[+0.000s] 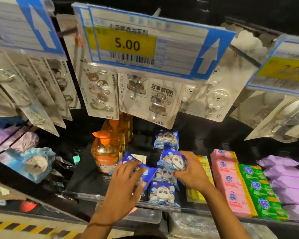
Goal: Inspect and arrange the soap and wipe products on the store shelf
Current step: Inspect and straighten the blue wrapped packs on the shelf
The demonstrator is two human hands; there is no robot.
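Working the wipe lane, I have both hands on panda-print packs. The left hand (126, 187) curls over 1 tilted pack (140, 169), angled off the line, probably so its face can be checked. The right hand (192, 173) grips the upper pack (174, 160) above the wipe row (162, 194), likely to seat it in file. Edges: the soap bottle (107, 152) bounds the left; yellow boxes (204, 163) touch the right, with pink soap bars (230, 183) beyond. Open room lies on the dark shelf (86, 178) between bottle and row.
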